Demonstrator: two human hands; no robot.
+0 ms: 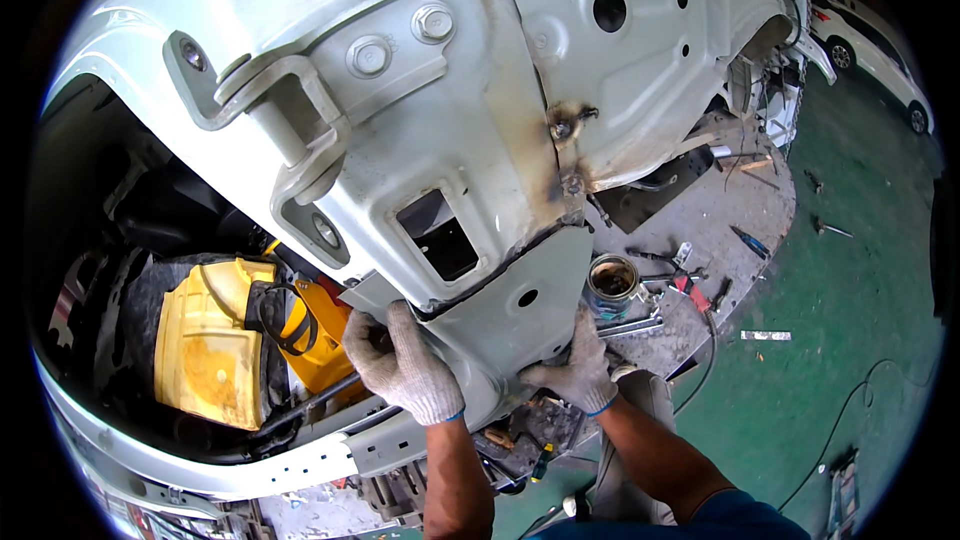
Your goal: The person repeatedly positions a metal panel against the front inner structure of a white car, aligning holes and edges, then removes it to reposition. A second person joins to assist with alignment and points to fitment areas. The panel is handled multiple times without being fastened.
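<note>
A pale grey sheet-metal panel [480, 315] with a round hole lies against the lower end of a car's pillar [420, 160]. My left hand [405, 365], in a knitted work glove, is closed on the panel's left edge, thumb over the metal. On the opposite edge, my gloved right hand [578, 365] grips the panel with thumb and fingers; some fingertips are hidden behind it. Above the panel are a square opening and a seam with two scorched spots [565, 125]. A bolted door hinge [285, 120] sticks out at upper left.
A door opening at left shows yellow padding [210, 350] and an orange-yellow piece [320, 340]. Right of the panel, an open can [612, 280], a red-handled tool with a hose [692, 292] and other tools lie on a grey surface [740, 210]. A white car [875, 50] stands on the green floor.
</note>
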